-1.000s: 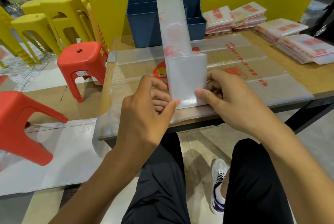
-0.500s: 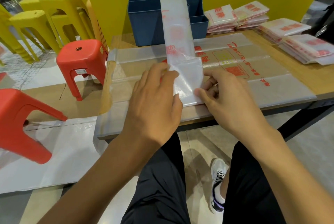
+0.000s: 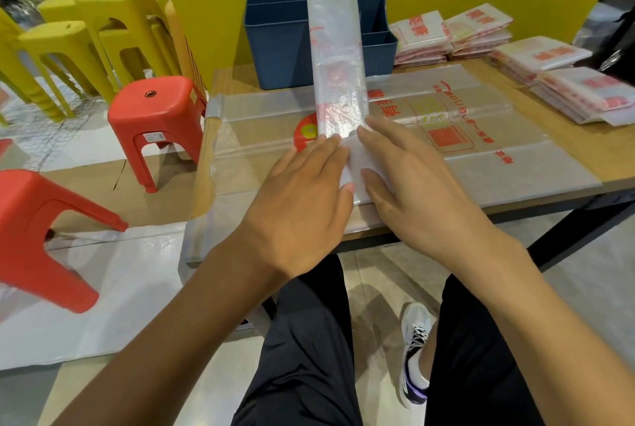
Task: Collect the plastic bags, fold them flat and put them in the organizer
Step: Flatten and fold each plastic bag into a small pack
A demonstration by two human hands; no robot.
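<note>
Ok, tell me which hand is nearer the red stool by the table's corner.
Left. The left hand lies on the stool's side of the folded bag strip; the right hand lies beyond it.

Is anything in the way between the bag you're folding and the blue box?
Nothing visible blocks it. Both hands, left and right, press the folded bag strip, whose far end already lies up against the blue organizer. Only flat bags lie under it.

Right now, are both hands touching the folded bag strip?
Touching. Head view: left hand and right hand lie flat, fingers straight, pressing the near end of the folded bag strip against the table.
</note>
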